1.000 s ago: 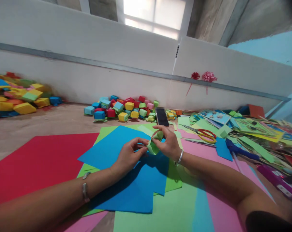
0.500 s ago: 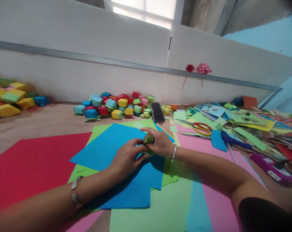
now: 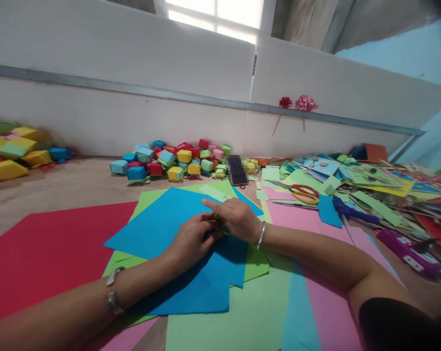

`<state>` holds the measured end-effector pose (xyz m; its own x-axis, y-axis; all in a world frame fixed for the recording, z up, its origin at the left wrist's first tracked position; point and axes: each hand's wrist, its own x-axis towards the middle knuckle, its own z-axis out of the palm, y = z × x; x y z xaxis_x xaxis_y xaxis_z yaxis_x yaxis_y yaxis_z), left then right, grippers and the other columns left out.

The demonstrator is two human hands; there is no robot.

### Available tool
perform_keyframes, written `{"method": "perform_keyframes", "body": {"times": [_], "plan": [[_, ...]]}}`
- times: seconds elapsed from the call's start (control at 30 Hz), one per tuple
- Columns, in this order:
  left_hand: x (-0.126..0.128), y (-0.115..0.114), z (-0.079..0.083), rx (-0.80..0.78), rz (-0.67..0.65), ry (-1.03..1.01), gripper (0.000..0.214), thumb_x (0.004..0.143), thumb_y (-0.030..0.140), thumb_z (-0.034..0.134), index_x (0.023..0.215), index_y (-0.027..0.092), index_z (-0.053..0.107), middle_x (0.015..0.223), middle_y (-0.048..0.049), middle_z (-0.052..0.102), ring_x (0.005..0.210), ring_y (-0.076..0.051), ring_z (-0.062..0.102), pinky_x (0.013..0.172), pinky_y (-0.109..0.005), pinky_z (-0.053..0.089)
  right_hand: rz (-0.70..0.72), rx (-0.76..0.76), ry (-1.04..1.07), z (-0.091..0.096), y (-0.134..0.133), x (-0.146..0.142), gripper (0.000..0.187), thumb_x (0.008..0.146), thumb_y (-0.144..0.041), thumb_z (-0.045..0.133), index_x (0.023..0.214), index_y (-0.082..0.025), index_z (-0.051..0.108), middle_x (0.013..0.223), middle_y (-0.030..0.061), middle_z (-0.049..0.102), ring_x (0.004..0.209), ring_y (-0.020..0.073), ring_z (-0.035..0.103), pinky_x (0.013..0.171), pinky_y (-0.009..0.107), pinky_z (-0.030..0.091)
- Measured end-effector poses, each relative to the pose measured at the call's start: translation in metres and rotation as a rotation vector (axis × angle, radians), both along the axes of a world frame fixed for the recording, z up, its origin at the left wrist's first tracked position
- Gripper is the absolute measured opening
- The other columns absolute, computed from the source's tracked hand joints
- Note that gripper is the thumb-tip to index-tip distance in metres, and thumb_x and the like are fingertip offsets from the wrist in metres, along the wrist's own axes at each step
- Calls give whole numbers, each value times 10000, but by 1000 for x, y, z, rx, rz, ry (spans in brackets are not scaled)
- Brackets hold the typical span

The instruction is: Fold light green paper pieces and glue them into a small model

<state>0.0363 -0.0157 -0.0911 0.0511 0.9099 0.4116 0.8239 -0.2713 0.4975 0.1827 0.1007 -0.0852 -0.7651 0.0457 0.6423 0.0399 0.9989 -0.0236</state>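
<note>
Above a blue paper sheet (image 3: 191,287), my left hand (image 3: 194,237) and my right hand (image 3: 241,219) meet around a small green paper piece (image 3: 223,228). Only slivers of that piece show between the fingers, so its full shape is hidden. The left fingertips pinch it from the left side. From the right, my right hand is closed over it, with one finger stretched out to the left. Under the blue sheet lie a lime green sheet (image 3: 257,265) and other coloured paper.
A red sheet (image 3: 59,263) lies at left. Small paper boxes (image 3: 176,161) are heaped against the wall beside a phone (image 3: 237,170). Scissors (image 3: 300,193), a blue glue gun (image 3: 352,212) and a purple power strip (image 3: 410,254) lie at right among paper scraps.
My right hand has turned over and its fingers have folded down across the green paper piece, which now shows less. My left hand has hardly moved.
</note>
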Motion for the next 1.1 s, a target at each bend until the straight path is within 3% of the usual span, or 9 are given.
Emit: {"method": "perform_keyframes", "body": {"times": [0.2,0.47,0.73,0.9,1.1], "plan": [[0,-1,2,11,10,-31,224,849,277,557,906,222,766,1073,-98,736,984,-265,688,861,-366,543,20,-185,23,4,0,0,536,908,-91,464,1428,-216,497,992,36,749,941,180,675,839,309,537],[2,-2,6,-52,15,-6,243,870,291,533,849,199,757,919,-90,716,856,-233,678,761,-325,514,65,-212,-24,6,-2,1,609,831,-72,508,1429,-180,477,987,41,736,939,193,659,884,344,525],[3,-1,6,-85,17,23,279,887,290,492,862,170,742,943,-120,701,894,-260,672,784,-356,513,51,-231,0,7,-3,2,581,780,-44,492,1341,-182,555,966,42,744,923,194,671,877,350,525],[3,0,6,-84,34,18,247,864,262,499,827,174,727,934,-110,700,874,-254,677,767,-351,518,56,-267,33,10,-6,3,438,863,-236,619,1289,-138,589,968,82,754,939,234,690,877,380,529],[4,0,7,-79,36,8,260,867,269,513,935,180,748,1021,-109,725,946,-260,680,856,-367,531,-18,-201,10,4,-3,-3,287,990,-234,484,1220,-195,651,1071,77,755,937,186,689,856,319,524]]}}
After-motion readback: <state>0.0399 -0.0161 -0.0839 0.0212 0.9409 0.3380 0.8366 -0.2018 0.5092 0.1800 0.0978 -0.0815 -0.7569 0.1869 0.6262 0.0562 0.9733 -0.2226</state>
